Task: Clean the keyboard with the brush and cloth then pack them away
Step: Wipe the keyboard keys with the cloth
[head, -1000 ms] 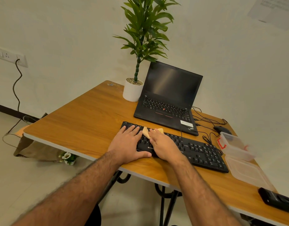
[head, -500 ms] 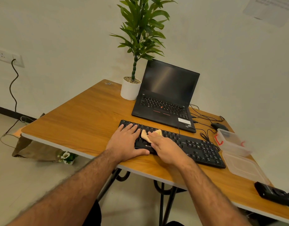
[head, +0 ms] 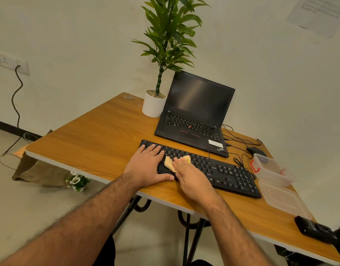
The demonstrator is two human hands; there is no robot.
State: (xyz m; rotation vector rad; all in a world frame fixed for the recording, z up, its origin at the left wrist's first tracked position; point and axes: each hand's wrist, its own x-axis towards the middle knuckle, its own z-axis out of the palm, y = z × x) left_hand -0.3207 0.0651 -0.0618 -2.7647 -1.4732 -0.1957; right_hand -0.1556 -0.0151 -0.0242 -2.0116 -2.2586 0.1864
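Right hand [head: 192, 178]: fingers laid flat and straight on a yellow cloth [head: 170, 163], which is pressed onto the keys of the black keyboard [head: 222, 172], left of its middle. Cloth is seen poking out past the fingertips on the far side and the left.

Left hand [head: 146, 167]: fingers extended and spread, resting flat on the keyboard's left end; thumb is stretched along the near edge of the keyboard. Nothing is gripped by either hand. The two hands are nearly touching, with the cloth between them.

Keyboard is set at a slant on the wooden table [head: 92, 143], its near-left corner close to the table's front edge. A wide bare stretch of tabletop is seen to the left of the left hand, running to the left corner.

Behind the keyboard: open laptop [head: 196, 114], just beside it. White plant pot [head: 152, 106] touching or nearly touching the laptop's left rear.

Right side is crowded: mouse [head: 254, 150] and cables, clear plastic container [head: 270, 169] with red clip, its lid [head: 282, 198] lying flat nearer, both just off the keyboard's right end. Dark device [head: 314, 230] at the near-right edge.

No brush can be made out.
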